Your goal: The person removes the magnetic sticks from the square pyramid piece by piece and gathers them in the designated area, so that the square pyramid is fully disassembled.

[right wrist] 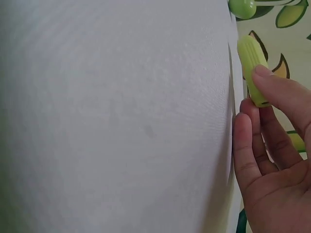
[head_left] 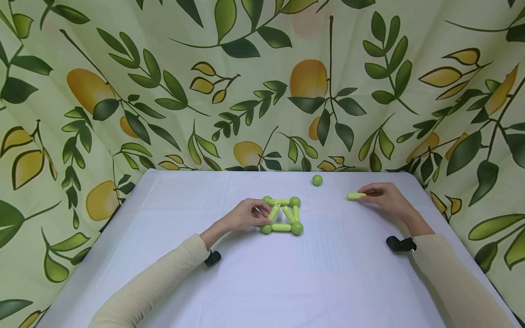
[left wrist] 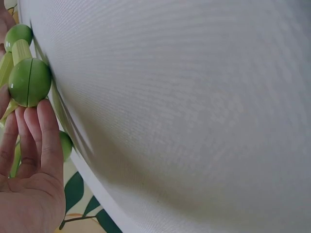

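Note:
A small square frame (head_left: 281, 227) of green balls and yellow-green rods sits on the table, with two more rods slanting up from its near corners. My left hand (head_left: 246, 214) holds it at the near left corner. In the left wrist view, the thumb and fingertips lie against a green ball (left wrist: 30, 82), which shows a seam. Off to the right, my right hand (head_left: 384, 198) pinches a loose yellow-green rod (head_left: 354, 196) by one end between thumb and fingers. The right wrist view shows this rod's grooved side (right wrist: 250, 53), its other end sticking out free.
A single green ball (head_left: 317, 180) lies near the table's far edge, between the frame and the right hand. White cloth covers the table (head_left: 164, 196). A leaf-and-fruit patterned curtain (head_left: 262, 91) stands behind and at both sides. Black wrist cameras (head_left: 401, 244) hang by the sleeves.

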`<state>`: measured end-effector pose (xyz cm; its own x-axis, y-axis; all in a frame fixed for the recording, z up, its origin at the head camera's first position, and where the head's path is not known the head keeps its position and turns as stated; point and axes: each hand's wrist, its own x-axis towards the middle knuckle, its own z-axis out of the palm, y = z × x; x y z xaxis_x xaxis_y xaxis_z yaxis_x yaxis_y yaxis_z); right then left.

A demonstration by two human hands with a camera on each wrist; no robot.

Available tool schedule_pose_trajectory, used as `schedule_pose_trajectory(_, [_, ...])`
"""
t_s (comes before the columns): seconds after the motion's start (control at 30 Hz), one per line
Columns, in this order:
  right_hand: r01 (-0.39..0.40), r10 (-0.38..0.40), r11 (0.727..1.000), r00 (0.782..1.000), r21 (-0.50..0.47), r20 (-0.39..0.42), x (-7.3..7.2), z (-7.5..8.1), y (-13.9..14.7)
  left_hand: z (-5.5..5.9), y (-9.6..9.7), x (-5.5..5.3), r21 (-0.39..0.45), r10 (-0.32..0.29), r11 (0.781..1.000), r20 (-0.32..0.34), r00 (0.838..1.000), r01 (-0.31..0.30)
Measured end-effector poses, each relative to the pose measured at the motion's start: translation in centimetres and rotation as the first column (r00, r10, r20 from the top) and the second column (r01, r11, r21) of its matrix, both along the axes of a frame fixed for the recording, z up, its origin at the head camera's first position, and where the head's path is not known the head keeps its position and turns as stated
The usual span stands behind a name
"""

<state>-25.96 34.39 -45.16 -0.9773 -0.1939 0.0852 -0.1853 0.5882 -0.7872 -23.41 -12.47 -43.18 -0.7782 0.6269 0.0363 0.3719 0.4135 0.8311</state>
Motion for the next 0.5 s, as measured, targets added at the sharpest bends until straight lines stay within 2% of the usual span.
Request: schedule_pose_trajectory(0.5, [-0.006, 0.003, 0.998, 0.999, 0.061, 0.042, -0.17, 0.28, -0.26, -0.04, -0.01, -0.03, -0.005, -0.007, 1.000, -0.008, 1.000, 0.007])
